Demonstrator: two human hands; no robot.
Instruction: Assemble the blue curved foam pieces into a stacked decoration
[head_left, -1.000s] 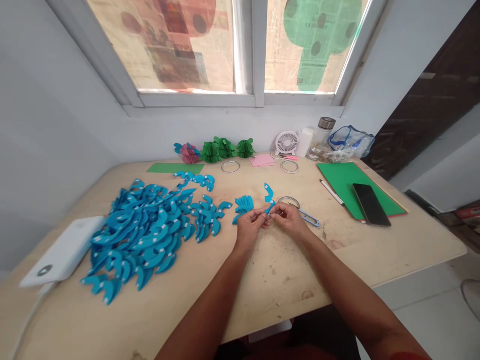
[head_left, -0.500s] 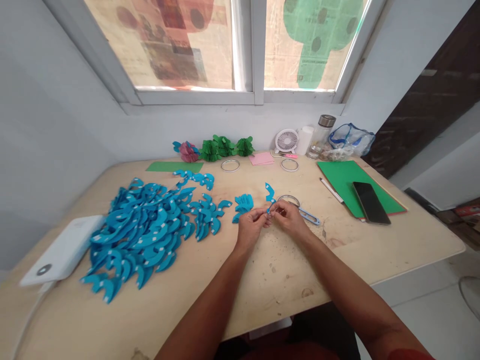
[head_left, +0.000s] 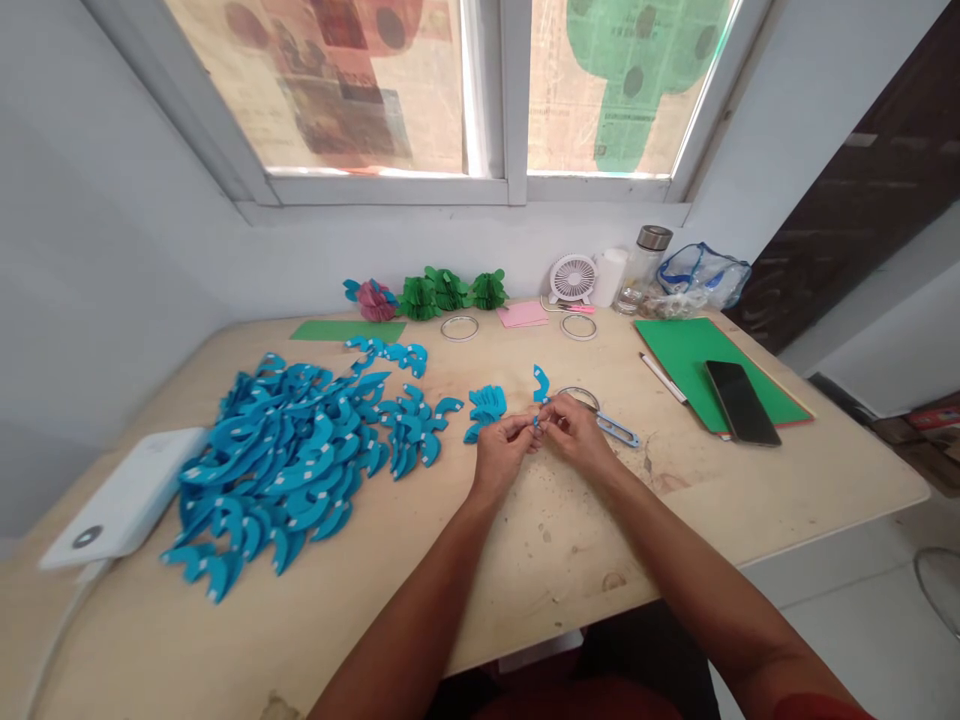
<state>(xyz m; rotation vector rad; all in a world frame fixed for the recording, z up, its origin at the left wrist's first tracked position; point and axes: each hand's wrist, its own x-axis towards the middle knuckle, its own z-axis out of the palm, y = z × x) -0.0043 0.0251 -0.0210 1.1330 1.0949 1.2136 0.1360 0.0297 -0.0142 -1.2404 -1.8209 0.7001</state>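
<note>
My left hand and my right hand meet fingertip to fingertip low over the middle of the table. Both are closed in a pinch, with a bit of blue paper showing between the fingers. A curved blue paper piece juts out just beyond them; whether it is joined to the pinched part is hidden. Left of my left hand lies a small stack of folded blue paper pieces. A blue-handled cutter and a roll of tape rest by my right hand.
A big heap of blue paper pieces with white squares covers the left side, beside a white power bank. Green paper ornaments, a small fan and a bottle line the wall. A phone lies on green sheets.
The curved blue piece beyond my fingers has shifted very slightly to the right. My hands stay pinched together in nearly the same place.
</note>
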